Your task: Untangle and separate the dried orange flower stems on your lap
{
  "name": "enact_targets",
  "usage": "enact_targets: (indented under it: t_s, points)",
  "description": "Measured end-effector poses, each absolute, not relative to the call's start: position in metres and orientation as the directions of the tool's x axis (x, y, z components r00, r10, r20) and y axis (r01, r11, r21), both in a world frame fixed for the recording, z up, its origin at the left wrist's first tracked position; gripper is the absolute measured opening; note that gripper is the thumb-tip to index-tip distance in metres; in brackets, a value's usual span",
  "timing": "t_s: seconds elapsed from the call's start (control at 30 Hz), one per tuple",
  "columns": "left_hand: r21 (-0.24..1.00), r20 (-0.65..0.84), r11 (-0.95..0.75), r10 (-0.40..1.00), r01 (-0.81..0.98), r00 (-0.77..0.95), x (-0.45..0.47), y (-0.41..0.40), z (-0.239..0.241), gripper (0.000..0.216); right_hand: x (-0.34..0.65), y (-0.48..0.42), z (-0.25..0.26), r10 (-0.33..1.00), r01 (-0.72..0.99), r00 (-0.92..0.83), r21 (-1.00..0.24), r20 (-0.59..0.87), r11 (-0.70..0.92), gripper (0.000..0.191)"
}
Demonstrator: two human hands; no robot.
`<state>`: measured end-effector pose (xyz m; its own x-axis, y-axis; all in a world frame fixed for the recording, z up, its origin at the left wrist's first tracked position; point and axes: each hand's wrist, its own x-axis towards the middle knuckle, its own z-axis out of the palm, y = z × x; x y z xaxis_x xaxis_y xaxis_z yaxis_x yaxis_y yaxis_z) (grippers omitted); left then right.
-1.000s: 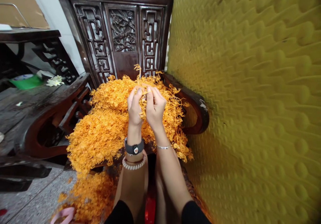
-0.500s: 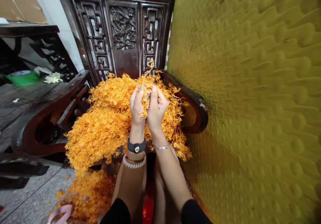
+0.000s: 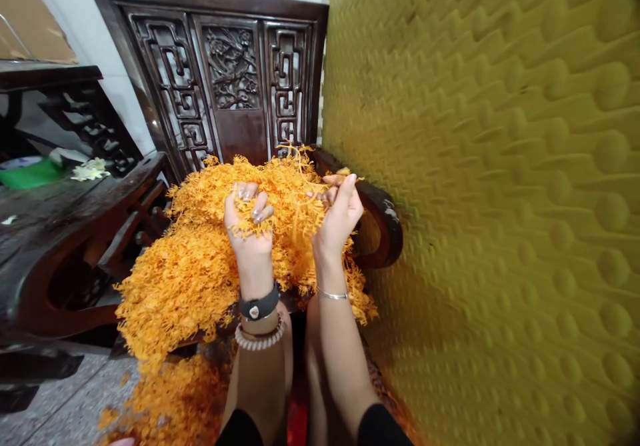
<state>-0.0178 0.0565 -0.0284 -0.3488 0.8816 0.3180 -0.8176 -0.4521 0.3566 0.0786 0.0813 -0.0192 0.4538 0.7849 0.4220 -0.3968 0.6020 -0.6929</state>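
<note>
A big heap of small orange plastic-looking pieces with thin curled ends covers the seat of a dark carved chair. Palm up above the heap, my left hand has its fingers curled over several of these orange pieces. To its right, my right hand pinches a thin orange strand between thumb and fingers. The strand's far end hangs among the heap, and I cannot make out where it ends. The two hands are apart.
The chair's carved back stands behind the heap, its curved armrest on the right. A textured yellow-green panel fills the right side. At left, a dark wooden seat bears a green bowl and a pale flower. More orange pieces lie below.
My hands were together over the orange pieces and have separated. The right hand moved right with a strand, while the left moved left and turned palm up. The view shifted slightly.
</note>
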Motion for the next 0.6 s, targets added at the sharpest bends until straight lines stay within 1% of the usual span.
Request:
enact_targets:
  t_s: [0.07,0.2,0.3,0.37,0.47,0.6]
  points:
    - [0.408,0.312,-0.437,0.892,-0.801,-0.328,-0.019,0.058,-0.027,0.029,0.080,0.077,-0.014,0.805,-0.424,0.391,-0.689,0.447,0.588,0.031]
    - [0.614,0.268,-0.457,0.888,-0.644,-0.374,-0.018,0.059,-0.025,0.042,0.080,0.070,-0.008,0.850,-0.362,0.235,-0.769,0.471,0.527,0.035]
    - [0.714,0.242,-0.443,0.883,-0.542,-0.403,-0.020,0.055,-0.023,0.043,0.082,0.073,-0.008,0.876,-0.363,0.135,-0.800,0.463,0.478,0.037]
    - [0.732,0.248,-0.445,0.879,-0.516,-0.406,-0.023,0.053,-0.023,0.039,0.085,0.076,-0.009,0.881,-0.398,0.098,-0.793,0.464,0.462,0.035]
    - [0.738,0.306,-0.473,0.870,-0.481,-0.387,-0.026,0.052,-0.026,0.026,0.088,0.079,-0.009,0.882,-0.426,0.084,-0.783,0.464,0.453,0.033]
    - [0.759,0.371,-0.501,0.858,-0.416,-0.356,-0.027,0.049,-0.027,0.024,0.092,0.078,-0.008,0.884,-0.465,0.061,-0.771,0.463,0.436,0.032]
